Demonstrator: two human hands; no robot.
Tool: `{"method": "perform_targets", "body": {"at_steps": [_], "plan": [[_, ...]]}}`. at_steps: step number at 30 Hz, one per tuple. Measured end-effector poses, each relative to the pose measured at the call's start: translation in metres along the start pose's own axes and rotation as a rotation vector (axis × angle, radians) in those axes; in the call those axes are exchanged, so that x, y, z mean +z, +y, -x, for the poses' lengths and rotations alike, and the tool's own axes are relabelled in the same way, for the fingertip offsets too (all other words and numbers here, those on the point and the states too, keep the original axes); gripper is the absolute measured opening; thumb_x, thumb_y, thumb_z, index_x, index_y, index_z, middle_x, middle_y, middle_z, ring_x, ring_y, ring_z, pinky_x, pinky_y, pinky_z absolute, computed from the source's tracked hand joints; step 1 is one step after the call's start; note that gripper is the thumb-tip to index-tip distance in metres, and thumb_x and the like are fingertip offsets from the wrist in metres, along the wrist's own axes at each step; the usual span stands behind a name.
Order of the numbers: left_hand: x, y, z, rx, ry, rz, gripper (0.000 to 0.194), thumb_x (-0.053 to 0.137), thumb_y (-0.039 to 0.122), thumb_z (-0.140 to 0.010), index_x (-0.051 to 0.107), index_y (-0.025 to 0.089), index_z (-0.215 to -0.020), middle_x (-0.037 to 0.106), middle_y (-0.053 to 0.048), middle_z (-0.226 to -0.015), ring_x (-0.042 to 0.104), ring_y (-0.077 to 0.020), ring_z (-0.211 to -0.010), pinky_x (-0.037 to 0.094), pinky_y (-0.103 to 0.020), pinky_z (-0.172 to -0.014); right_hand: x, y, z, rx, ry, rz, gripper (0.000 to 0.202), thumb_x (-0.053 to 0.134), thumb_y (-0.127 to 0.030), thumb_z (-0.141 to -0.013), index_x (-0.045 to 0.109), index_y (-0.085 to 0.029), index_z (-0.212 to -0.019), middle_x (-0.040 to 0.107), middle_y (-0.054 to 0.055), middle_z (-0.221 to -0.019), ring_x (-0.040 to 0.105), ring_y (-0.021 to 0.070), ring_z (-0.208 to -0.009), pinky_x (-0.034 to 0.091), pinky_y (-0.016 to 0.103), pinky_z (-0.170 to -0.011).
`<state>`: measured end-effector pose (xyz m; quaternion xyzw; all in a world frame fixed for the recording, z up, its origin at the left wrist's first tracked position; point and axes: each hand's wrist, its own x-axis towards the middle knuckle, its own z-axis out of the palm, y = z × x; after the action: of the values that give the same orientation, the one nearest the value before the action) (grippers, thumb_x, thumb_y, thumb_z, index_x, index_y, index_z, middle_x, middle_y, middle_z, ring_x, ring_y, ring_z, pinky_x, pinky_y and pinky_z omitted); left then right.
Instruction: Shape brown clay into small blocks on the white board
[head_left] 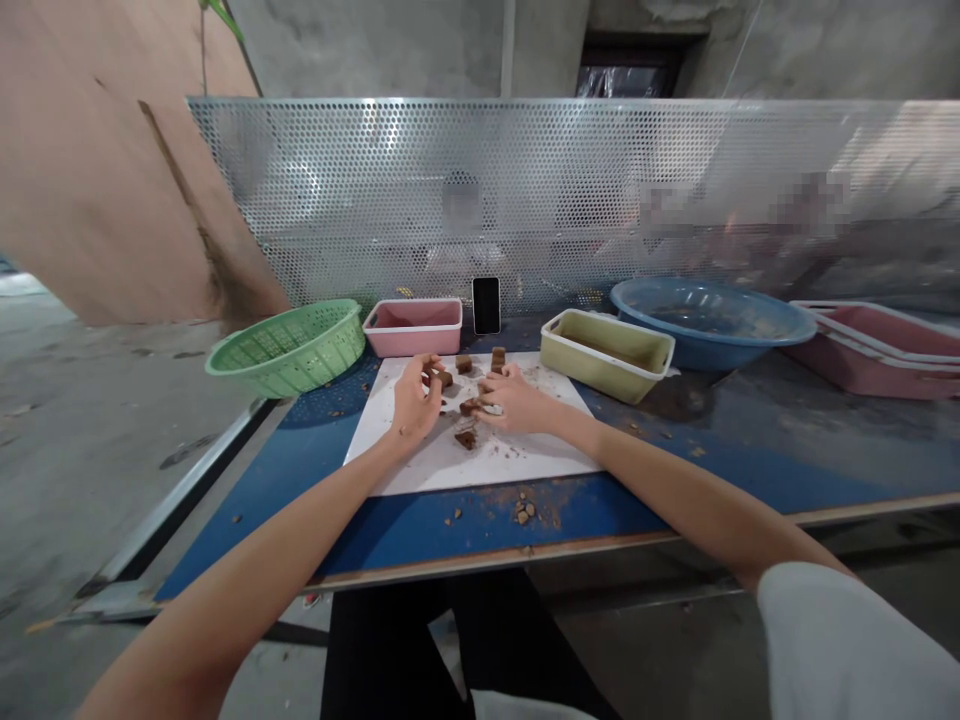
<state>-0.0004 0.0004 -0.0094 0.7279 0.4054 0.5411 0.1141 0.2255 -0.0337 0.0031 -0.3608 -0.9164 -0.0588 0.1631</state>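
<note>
On a white board point(397, 465) lie several brown, earthy pieces that look like clay. My left hand point(418, 398) is at the board's left side, its fingers curled against a brown clay block point(445, 379). Opposite it, my right hand point(519, 402) has its fingers closed on a reddish-brown clay lump point(469, 407), partly covered by the fingertips. Behind the hands stand a squarish clay block point(463, 364) and a taller clay block point(498, 358). A broken clay piece point(466, 439) lies nearer to me among crumbs.
A green basket point(289, 350), a pink bin point(414, 342), a phone-like black screen point(487, 305), a yellow-green bin point(600, 372), a blue basin point(705, 345) and pink trays point(877, 355) line the back before a perforated metal panel point(450, 150). Crumbs point(524, 511) lie along the blue table's point(420, 530) front edge.
</note>
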Motion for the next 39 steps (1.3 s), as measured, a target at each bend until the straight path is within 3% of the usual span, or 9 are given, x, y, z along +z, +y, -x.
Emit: {"method": "perform_targets", "body": {"at_steps": [4, 8, 18, 22, 27, 32, 39], "plan": [[0.0, 0.0, 0.0, 0.003, -0.009, 0.017, 0.03, 0.049, 0.011, -0.089, 0.061, 0.023, -0.114, 0.076, -0.007, -0.106, 0.071, -0.0214, -0.092, 0.055, -0.038, -0.084, 0.009, 0.007, -0.005, 0.139, 0.028, 0.002, 0.033, 0.059, -0.048, -0.108, 0.078, -0.021, -0.109, 0.069, 0.013, -0.114, 0.056, 0.0277, -0.105, 0.03, 0.042, -0.092], [0.001, 0.001, 0.001, 0.014, -0.009, 0.023, 0.03, 0.05, 0.012, -0.09, 0.062, 0.022, -0.115, 0.076, -0.007, -0.105, 0.071, -0.0213, -0.092, 0.054, -0.038, -0.083, 0.016, 0.008, -0.01, 0.169, -0.034, -0.012, 0.035, 0.067, -0.055, -0.101, 0.079, -0.022, -0.1, 0.068, 0.011, -0.113, 0.054, 0.0266, -0.1, 0.029, 0.041, -0.089], [0.0, -0.002, 0.0, -0.002, -0.016, -0.005, 0.026, 0.052, 0.016, -0.09, 0.064, 0.023, -0.112, 0.077, -0.007, -0.105, 0.072, -0.0226, -0.092, 0.056, -0.039, -0.085, 0.023, 0.001, -0.008, 0.076, -0.053, 0.113, 0.031, 0.052, -0.04, -0.111, 0.069, -0.014, -0.114, 0.062, 0.017, -0.117, 0.051, 0.031, -0.109, 0.034, 0.042, -0.091], [0.0, -0.003, 0.0, 0.028, -0.048, -0.006, 0.02, 0.053, 0.018, -0.093, 0.064, 0.023, -0.108, 0.077, -0.008, -0.107, 0.07, -0.022, -0.09, 0.057, -0.039, -0.084, 0.021, 0.0, -0.012, 0.147, -0.053, 0.089, 0.034, 0.041, -0.034, -0.114, 0.067, -0.014, -0.114, 0.063, 0.02, -0.119, 0.052, 0.0337, -0.114, 0.037, 0.043, -0.092], [-0.001, 0.003, 0.003, 0.08, -0.133, 0.01, 0.024, 0.059, 0.027, -0.097, 0.063, 0.023, -0.12, 0.075, -0.008, -0.11, 0.069, -0.0203, -0.088, 0.056, -0.036, -0.081, 0.016, 0.007, -0.015, 0.354, 0.13, -0.383, 0.045, 0.027, -0.043, -0.115, 0.064, -0.018, -0.109, 0.068, 0.014, -0.112, 0.06, 0.0277, -0.105, 0.044, 0.042, -0.094], [-0.002, 0.018, 0.007, 0.223, -0.212, -0.072, 0.052, 0.084, 0.037, -0.083, 0.062, 0.024, -0.128, 0.071, -0.009, -0.118, 0.067, -0.0258, -0.103, 0.056, -0.04, -0.089, 0.017, 0.004, -0.014, 0.379, 0.241, -0.951, 0.052, 0.04, -0.063, -0.108, 0.07, -0.02, -0.108, 0.074, 0.01, -0.11, 0.065, 0.0261, -0.108, 0.05, 0.041, -0.099], [0.001, 0.015, 0.008, 0.335, -0.159, -0.125, 0.035, 0.08, 0.031, -0.089, 0.066, 0.023, -0.12, 0.072, -0.009, -0.114, 0.067, -0.0269, -0.107, 0.056, -0.041, -0.09, 0.028, -0.007, -0.019, 0.477, 0.271, -1.296, 0.055, 0.056, -0.071, -0.099, 0.072, -0.019, -0.092, 0.071, 0.008, -0.088, 0.06, 0.0224, -0.09, 0.052, 0.039, -0.088]]}}
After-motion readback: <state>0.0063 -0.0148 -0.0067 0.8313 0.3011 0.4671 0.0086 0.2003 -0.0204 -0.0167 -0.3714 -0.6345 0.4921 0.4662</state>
